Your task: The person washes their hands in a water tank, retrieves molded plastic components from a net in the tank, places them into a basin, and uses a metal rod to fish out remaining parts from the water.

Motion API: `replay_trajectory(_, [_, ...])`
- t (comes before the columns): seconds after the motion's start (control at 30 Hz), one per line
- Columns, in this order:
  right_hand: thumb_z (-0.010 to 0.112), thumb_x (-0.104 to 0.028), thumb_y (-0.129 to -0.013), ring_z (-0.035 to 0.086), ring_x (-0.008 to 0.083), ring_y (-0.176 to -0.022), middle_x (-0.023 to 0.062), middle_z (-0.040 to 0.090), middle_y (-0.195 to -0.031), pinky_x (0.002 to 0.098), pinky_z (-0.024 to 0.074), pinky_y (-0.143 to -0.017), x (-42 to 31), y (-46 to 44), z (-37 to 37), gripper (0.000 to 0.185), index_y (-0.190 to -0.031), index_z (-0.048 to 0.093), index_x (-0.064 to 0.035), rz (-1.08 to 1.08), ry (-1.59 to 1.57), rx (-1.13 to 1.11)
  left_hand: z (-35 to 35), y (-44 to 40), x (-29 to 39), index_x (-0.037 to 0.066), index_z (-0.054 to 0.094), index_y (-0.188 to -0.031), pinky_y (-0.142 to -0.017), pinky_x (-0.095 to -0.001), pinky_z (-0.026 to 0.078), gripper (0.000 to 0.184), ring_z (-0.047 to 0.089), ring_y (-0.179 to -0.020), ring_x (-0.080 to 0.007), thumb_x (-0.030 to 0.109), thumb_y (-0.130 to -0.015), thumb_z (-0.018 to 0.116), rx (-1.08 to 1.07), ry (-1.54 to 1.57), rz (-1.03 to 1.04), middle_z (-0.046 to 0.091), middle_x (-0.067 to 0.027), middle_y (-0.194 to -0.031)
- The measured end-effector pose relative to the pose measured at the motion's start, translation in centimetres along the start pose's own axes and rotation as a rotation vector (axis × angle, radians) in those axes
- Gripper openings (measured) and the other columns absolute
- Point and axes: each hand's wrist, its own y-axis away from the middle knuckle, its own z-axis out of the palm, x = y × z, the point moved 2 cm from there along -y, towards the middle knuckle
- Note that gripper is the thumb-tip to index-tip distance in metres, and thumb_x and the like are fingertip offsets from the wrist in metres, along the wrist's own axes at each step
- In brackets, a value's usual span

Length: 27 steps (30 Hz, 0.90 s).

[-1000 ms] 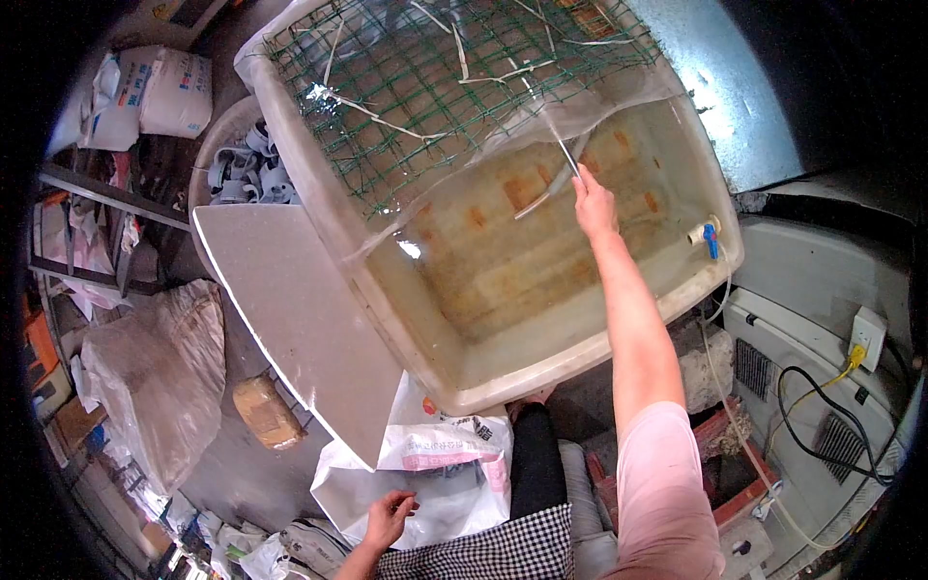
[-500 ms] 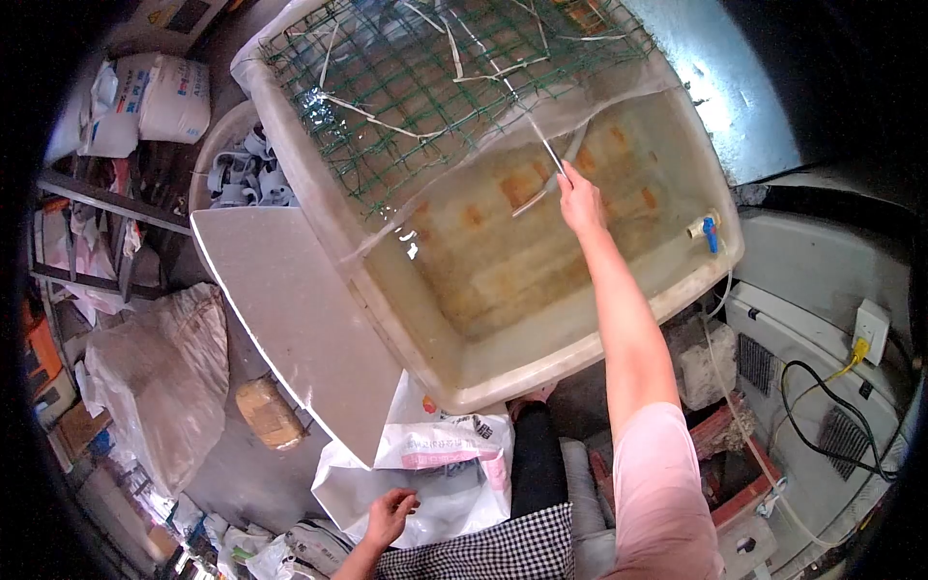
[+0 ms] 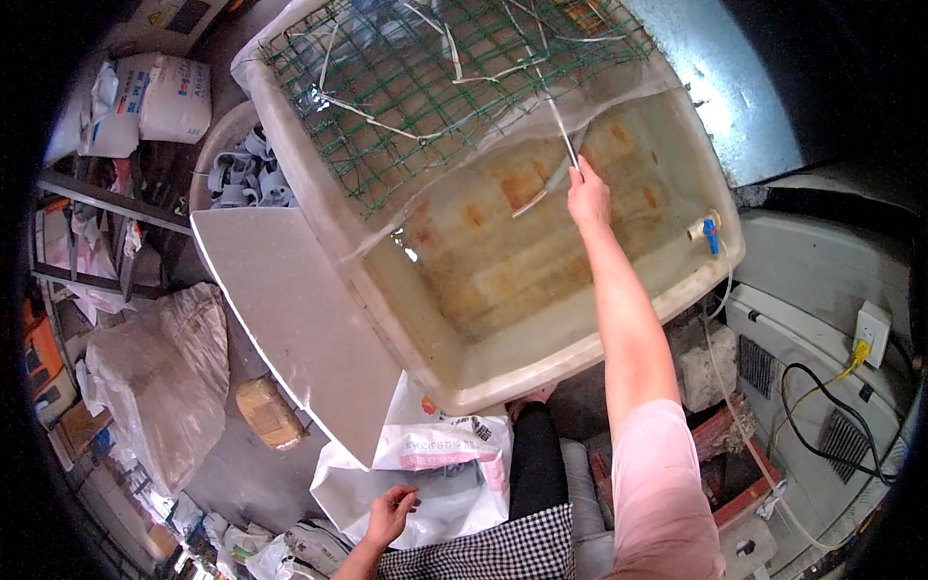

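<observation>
My right hand [image 3: 588, 193] grips the near end of a thin metal rod [image 3: 563, 126] above a large pale tub [image 3: 599, 353] of water. The rod's far part reaches over the green wire mesh [image 3: 387, 87] at the tub's far side, where its tip is hard to make out. Pale strips lie on the mesh, and clear film runs along its edge. A short pale tube [image 3: 543, 196] shows in the water. My left hand [image 3: 391, 512] hovers by an open white bag [image 3: 440, 483], fingers curled and apart, holding nothing visible.
A grey board [image 3: 300, 319] leans at the tub's left side, beside a basin of grey plastic parts [image 3: 253, 174]. A blue-handled valve [image 3: 711, 235] sits on the tub's right wall. Cables and a grey machine [image 3: 822, 280] stand at right. A brown wrapped block [image 3: 268, 413] lies at left.
The rod in my right hand swung left, then back to the right, so it now points more steeply up the view. My left hand has barely moved.
</observation>
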Motion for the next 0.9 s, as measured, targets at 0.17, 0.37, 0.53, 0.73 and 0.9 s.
replay_trajectory(0.17, [0.048,-0.029,-0.085,0.055,0.0365,-0.089,0.0213,0.057,-0.096,0.0413,0.0434,-0.074,4.5,-0.1,1.6,0.034,-0.116,0.052,-0.0143,-0.186,-0.236,0.051,-0.1,0.1,-0.1,-0.004,0.056,-0.097,-0.065,-0.0267,0.05,0.02,0.061,-0.074,-0.0155,0.011,-0.085,0.051,-0.003,-0.011,-0.008,0.062,-0.0114,-0.08])
replay_trajectory(0.37, [0.048,-0.028,-0.086,0.055,0.0375,-0.084,0.0188,0.058,-0.093,0.0411,0.0441,-0.069,6.0,2.1,-0.6,0.032,-0.115,0.052,-0.0164,-0.108,-0.127,-0.053,0.0,0.1,1.1,-0.004,0.056,-0.097,-0.065,-0.0264,0.05,0.019,0.061,-0.073,-0.0156,0.011,-0.085,0.051,0.006,-0.034,0.012,0.062,-0.0114,-0.079])
replay_trajectory(0.53, [0.045,-0.032,-0.086,0.056,0.0375,-0.082,0.0184,0.059,-0.088,0.0427,0.0449,-0.068,5.3,1.7,-1.6,0.032,-0.116,0.05,-0.0221,-0.124,0.01,-0.106,0.2,0.1,0.4,-0.004,0.057,-0.096,-0.064,-0.0264,0.05,0.019,0.061,-0.073,-0.016,0.011,-0.085,0.051,-0.004,-0.037,0.011,0.062,-0.0115,-0.08])
replay_trajectory(0.73, [0.041,-0.036,-0.087,0.056,0.0365,-0.087,0.0174,0.059,-0.095,0.0442,0.045,-0.073,0.2,-0.3,-1.0,0.034,-0.119,0.048,-0.0251,-0.1,0.179,-0.113,0.7,-0.2,0.8,-0.004,0.057,-0.096,-0.064,-0.0268,0.05,0.02,0.062,-0.074,-0.0164,0.012,-0.086,0.05,-0.005,-0.051,0.013,0.062,-0.0118,-0.08])
replay_trajectory(0.9, [0.042,-0.035,-0.087,0.053,0.036,-0.095,0.0157,0.057,-0.103,0.0441,0.0427,-0.08,-2.0,-0.8,-0.2,0.035,-0.12,0.047,-0.0257,-0.027,0.15,-0.143,0.8,-0.5,0.3,-0.004,0.057,-0.097,-0.065,-0.0264,0.05,0.021,0.061,-0.073,-0.0161,0.013,-0.086,0.05,-0.003,-0.054,0.017,0.062,-0.0122,-0.08])
